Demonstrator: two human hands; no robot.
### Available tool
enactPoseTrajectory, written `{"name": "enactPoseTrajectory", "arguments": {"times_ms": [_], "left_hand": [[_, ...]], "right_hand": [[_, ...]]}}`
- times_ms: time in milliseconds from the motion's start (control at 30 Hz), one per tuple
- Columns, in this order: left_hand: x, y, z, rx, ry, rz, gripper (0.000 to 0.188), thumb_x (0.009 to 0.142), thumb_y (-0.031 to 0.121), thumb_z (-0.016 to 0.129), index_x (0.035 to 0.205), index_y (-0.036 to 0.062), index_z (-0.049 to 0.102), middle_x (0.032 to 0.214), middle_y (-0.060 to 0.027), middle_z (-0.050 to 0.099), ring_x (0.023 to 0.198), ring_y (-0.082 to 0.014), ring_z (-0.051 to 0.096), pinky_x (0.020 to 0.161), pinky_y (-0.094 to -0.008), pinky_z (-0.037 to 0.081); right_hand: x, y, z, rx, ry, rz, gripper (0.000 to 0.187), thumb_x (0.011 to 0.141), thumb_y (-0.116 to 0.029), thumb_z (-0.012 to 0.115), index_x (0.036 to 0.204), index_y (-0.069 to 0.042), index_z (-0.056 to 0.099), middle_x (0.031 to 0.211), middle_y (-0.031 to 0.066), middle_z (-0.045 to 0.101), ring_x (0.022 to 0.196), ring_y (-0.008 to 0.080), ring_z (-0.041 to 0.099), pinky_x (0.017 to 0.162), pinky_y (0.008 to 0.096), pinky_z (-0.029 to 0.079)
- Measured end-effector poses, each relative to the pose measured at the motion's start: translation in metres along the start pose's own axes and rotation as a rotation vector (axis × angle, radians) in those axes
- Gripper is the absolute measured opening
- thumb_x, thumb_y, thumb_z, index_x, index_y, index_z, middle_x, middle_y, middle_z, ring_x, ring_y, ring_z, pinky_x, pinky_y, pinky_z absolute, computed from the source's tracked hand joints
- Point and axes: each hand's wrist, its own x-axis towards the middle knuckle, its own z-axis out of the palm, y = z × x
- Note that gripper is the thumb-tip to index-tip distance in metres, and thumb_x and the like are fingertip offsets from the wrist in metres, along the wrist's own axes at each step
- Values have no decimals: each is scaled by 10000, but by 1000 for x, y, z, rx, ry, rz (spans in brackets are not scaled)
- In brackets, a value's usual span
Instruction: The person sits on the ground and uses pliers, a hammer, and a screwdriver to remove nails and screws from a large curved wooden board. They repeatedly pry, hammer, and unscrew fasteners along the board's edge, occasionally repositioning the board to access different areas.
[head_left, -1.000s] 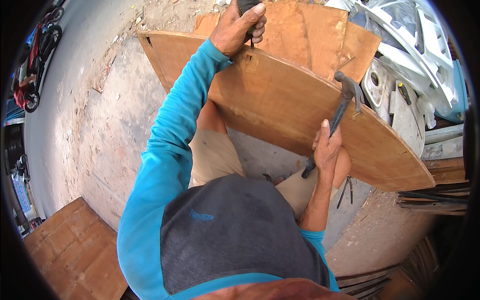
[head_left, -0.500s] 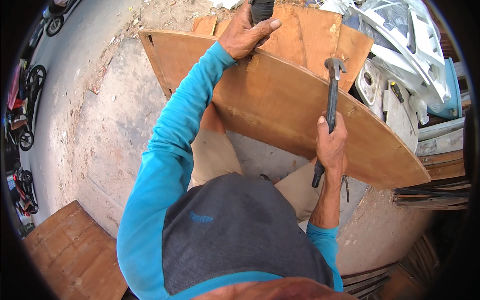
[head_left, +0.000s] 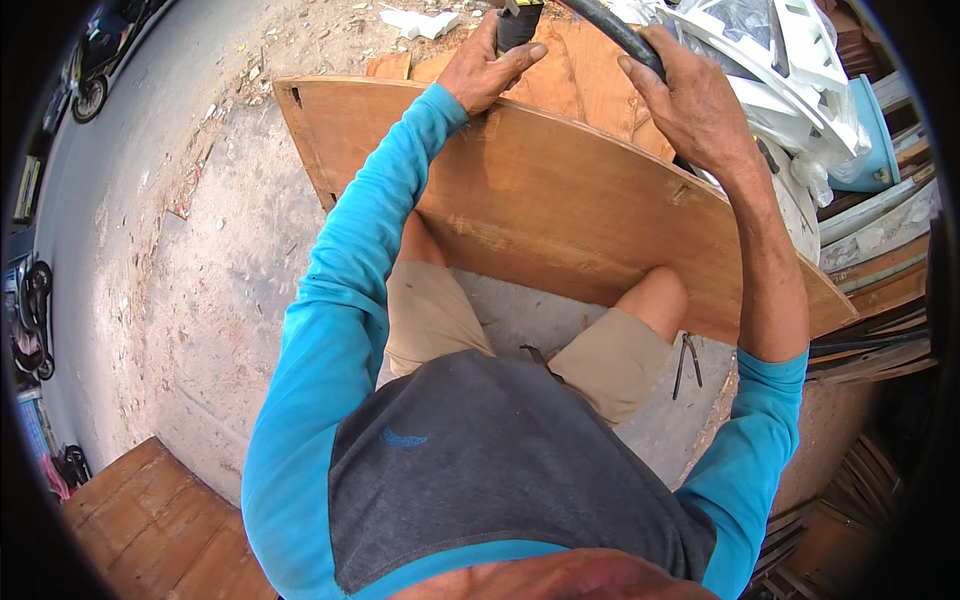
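A curved-edged brown wooden panel stands on edge across in front of my knees. At its far top edge, my left hand grips a black-wrapped handle; the tool's other end is hidden behind the panel. My right hand is raised above the panel's right half, closed around the black handle of a hammer. The hammer points up and left toward the wrapped handle, its head cut off by the top of the picture. Pincers lie on the ground beside my right knee.
More wooden boards lie beyond the panel. White plastic parts and a blue container crowd the far right, above stacked wood strips. Another wooden board lies at the near left. Motorbikes stand along the road.
My right hand has swung the hammer up and forward, from over my right knee to near the wrapped handle. My left hand keeps its grip. The view has shifted slightly.
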Motion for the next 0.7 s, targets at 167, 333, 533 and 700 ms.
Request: {"name": "enactPoseTrajectory", "arguments": {"times_ms": [167, 333, 533, 700], "left_hand": [[-2, 0, -2, 0, 16, -13, 493, 975, 437, 707, 1203, 53, 500, 746, 16, 518, 631, -72, 472, 542, -257, 390], [-2, 0, -4, -36, -15, 5, 492, 981, 418, 701, 1227, 51, 484, 745, 9, 505, 625, -81, 472, 546, -264, 390], [3, -4, -2, -84, -24, 6, 447, 997, 398, 683, 1228, 75, 477, 736, 10, 493, 621, -88, 471, 557, -274, 401], [3, -5, 0, -92, -28, -3, 404, 1002, 396, 676, 1173, 83, 486, 734, 10, 487, 621, -93, 476, 556, -276, 403]], "right_hand": [[30, -14, -33, 209, 352, 237, 323, 1023, -263, 557, 1131, 38, 608, 913, 264, 668, 902, 422, 661, 811, 480, 506], [23, 7, 5, -53, -234, 11, 404, 1052, -357, 531, 1209, 15, 547, 838, 283, 661, 805, 440, 667, 768, 518, 510], [41, 4, -26, 145, 53, 146, 359, 1024, -301, 556, 1164, 30, 556, 865, 274, 647, 863, 436, 652, 803, 508, 500], [36, 15, 14, -140, -302, 71, 416, 1049, -373, 566, 1270, -23, 604, 805, 222, 665, 777, 354, 700, 733, 494, 519]]}}
